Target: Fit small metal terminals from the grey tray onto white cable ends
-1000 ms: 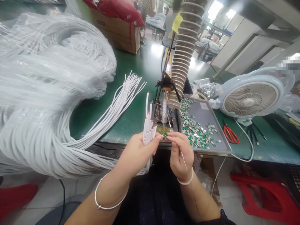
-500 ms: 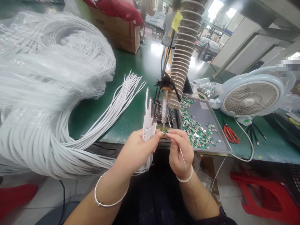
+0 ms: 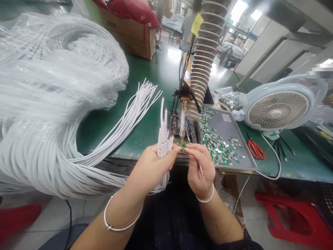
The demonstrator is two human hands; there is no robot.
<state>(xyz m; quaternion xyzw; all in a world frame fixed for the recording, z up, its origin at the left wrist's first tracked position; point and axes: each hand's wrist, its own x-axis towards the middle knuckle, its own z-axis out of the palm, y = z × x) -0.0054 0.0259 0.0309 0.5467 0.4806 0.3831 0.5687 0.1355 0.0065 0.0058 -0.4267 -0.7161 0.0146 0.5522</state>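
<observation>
your hands work at the edge of a green tabletop [image 3: 109, 133], at 6 o'clock in your view. your left hand [image 3: 152, 170] grips a bundle of white cables [image 3: 163, 142] upright, their red-marked ends pointing toward 12 o'clock, its fingers [image 3: 169, 152] clamped around the bundle. your right hand [image 3: 200, 170] sits just beside it, its fingers [image 3: 194, 150] pinched together on a small green-and-metal clip [image 3: 183, 146], which nearly touches the top of the bundle. a thin strand [image 3: 205, 180] hangs down from the right hand past a pale bracelet [image 3: 205, 198]; a silver bangle [image 3: 117, 222] circles your left wrist.

directly ahead, a narrow upright fixture [image 3: 182, 123] stands behind your hands, with a ribbed pale duct [image 3: 203, 59] rising behind it toward 12 o'clock. at 1 o'clock, a metal tray [image 3: 229, 126] holds scattered green-and-metal clips [image 3: 217, 146]. a great coil of white cable [image 3: 52, 80], partly wrapped in clear plastic, fills 9 to 10 o'clock, with loose white cables [image 3: 130, 118] fanning out on the tabletop toward your hands. a pale blue fan [image 3: 277, 111] stands at 2 o'clock, red-handled scissors [image 3: 256, 149] just below it. a cardboard box [image 3: 128, 34] sits at 11 o'clock, a person [image 3: 187, 34] stands far off at 12 o'clock, and a red stool [image 3: 293, 218] rests on the floor at 4 o'clock.
</observation>
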